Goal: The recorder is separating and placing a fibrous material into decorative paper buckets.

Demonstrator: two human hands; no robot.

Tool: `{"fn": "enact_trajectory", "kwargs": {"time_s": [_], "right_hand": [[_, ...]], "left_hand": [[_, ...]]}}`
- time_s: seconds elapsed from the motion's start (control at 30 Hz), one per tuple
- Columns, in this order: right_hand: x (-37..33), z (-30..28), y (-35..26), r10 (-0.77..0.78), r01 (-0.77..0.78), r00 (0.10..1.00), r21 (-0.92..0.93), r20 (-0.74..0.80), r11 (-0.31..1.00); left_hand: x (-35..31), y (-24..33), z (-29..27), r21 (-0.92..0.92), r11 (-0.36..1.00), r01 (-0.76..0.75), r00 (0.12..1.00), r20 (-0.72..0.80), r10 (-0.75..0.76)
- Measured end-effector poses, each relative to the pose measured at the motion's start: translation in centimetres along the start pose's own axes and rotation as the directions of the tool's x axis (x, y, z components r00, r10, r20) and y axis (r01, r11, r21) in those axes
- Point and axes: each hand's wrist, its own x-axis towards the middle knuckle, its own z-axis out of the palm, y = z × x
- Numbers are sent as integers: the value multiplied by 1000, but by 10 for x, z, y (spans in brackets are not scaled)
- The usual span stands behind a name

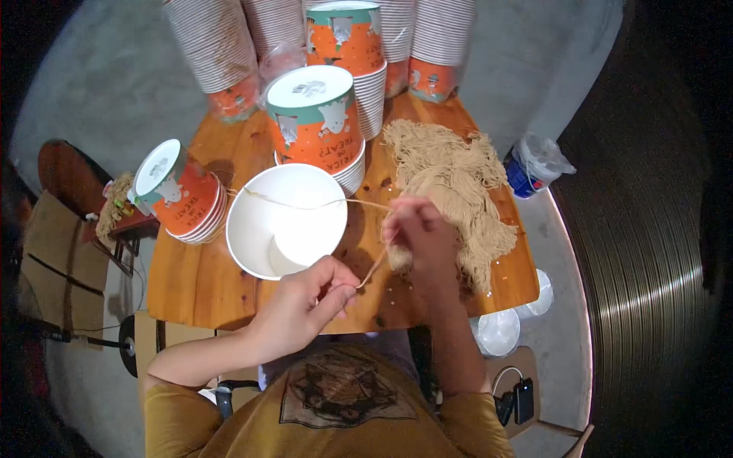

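A white paper bucket [248, 237] lies tilted with its open mouth toward me, its inside bare white. A tan cord [370, 271] stretches between my two hands. From my right hand it also runs left across the bucket's mouth to the rim. My left hand [309, 305], just below the bucket, pinches one end of the cord between thumb and finger. Over to the right, my right hand [420, 229] has its fingers closed on the cord, slightly blurred. Beside and behind that hand spreads a pile of tan cords [477, 198].
Upside-down stacks of orange printed buckets [317, 141] stand behind the white one, with another orange stack [187, 198] at left. Tall wrapped bucket stacks [206, 46] line the wooden table's [183, 282] far edge. A blue tub [527, 172] stands off the right side.
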Motion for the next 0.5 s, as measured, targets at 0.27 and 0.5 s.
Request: {"fn": "enact_trajectory", "kwargs": {"time_s": [0.27, 0.5], "right_hand": [[-47, 16, -29, -19, 113, 901, -194, 433, 974], [-48, 16, -21, -200, 366, 897, -410, 394, 835]], "left_hand": [[9, 11, -2, 512, 778, -364, 901, -17, 433], [11, 17, -11, 425, 885, -188, 974, -35, 224]]}}
